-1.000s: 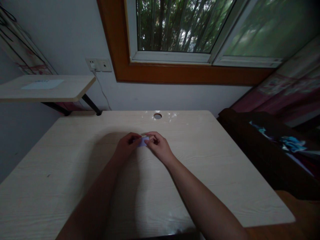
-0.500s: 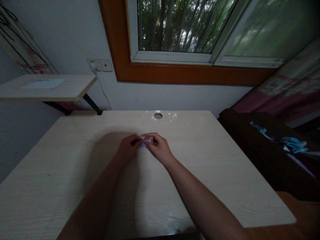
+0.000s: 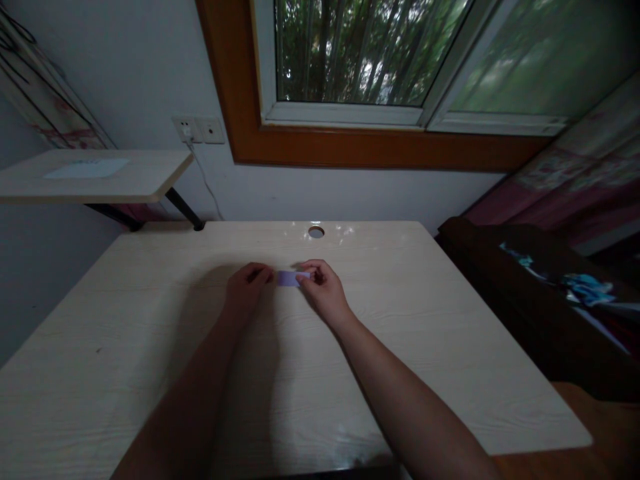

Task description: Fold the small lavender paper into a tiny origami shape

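Observation:
A small purple piece of paper (image 3: 288, 279) is held just over the middle of the desk. My right hand (image 3: 324, 285) pinches its right end between thumb and fingers, and the paper extends flat to the left. Just left of the paper's free end is my left hand (image 3: 247, 285), its thumb and fingertips pressed together. A narrow gap seems to lie between those fingertips and the paper. Whether the left fingers pinch anything small cannot be made out.
The pale wood-grain desk (image 3: 410, 320) has a round cable hole (image 3: 316, 231) near its back edge. A raised shelf (image 3: 150, 180) with a white sheet (image 3: 87, 168) stands at the back left. Dark furniture (image 3: 505, 287) with blue cloth (image 3: 590, 289) lies to the right.
Both hands were close together over the paper. My left hand has moved left, away from it, and more of the purple paper shows, now in my right hand.

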Tool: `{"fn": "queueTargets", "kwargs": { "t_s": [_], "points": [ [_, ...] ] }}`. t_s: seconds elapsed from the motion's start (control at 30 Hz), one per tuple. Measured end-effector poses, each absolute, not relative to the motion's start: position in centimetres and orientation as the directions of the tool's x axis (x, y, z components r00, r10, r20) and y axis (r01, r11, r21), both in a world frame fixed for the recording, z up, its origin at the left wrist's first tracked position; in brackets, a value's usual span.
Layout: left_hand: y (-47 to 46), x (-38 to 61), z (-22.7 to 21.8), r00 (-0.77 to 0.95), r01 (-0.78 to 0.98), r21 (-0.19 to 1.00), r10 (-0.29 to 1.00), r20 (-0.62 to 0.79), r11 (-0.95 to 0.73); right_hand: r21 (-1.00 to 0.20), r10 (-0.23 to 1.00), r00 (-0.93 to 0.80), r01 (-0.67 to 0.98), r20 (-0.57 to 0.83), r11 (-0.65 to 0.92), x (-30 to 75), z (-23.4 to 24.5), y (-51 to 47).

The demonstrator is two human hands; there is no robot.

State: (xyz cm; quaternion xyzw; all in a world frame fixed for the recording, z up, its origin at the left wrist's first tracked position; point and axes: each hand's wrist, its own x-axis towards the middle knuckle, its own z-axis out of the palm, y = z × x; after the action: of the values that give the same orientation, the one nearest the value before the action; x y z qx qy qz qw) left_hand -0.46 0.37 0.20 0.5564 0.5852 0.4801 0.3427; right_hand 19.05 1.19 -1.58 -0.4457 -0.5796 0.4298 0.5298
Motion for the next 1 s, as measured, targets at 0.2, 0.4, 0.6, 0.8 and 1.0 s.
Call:
{"fn": "queueTargets", "kwargs": {
  "t_s": [0.2, 0.4, 0.6, 0.8, 1.0],
  "points": [
    [0.5, -0.2, -0.2, -0.122, 0.296, 0.939, 0.968, 0.218, -0.174, -0.972, 0.972, -0.061, 0.04, 0.227, 0.23, 19.0, -1.5, 1.2],
    [0.2, 0.4, -0.4, 0.12, 0.474, 0.838, 0.962, 0.244, -0.272, -0.956, 0.96, -0.132, 0.13, 0.245, 0.262, 18.9, -1.1, 0.8],
    [0.0, 0.2, -0.6, 0.15, 0.546, 0.765, 0.939, 0.31, -0.34, -0.88, 0.915, -0.212, 0.266, 0.344, 0.393, 18.9, -0.5, 0.5],
    [-0.2, 0.3, -0.1, 0.198, 0.545, 0.738, 0.917, 0.347, -0.397, -0.816, 0.868, -0.251, 0.306, 0.428, 0.49, 18.9, -0.4, 0.4],
    [-0.3, 0.5, 0.1, 0.198, 0.543, 0.735, 0.912, 0.358, -0.406, -0.774, 0.861, -0.245, 0.378, 0.445, 0.508, 18.9, -0.3, 0.3]
  ]
}}
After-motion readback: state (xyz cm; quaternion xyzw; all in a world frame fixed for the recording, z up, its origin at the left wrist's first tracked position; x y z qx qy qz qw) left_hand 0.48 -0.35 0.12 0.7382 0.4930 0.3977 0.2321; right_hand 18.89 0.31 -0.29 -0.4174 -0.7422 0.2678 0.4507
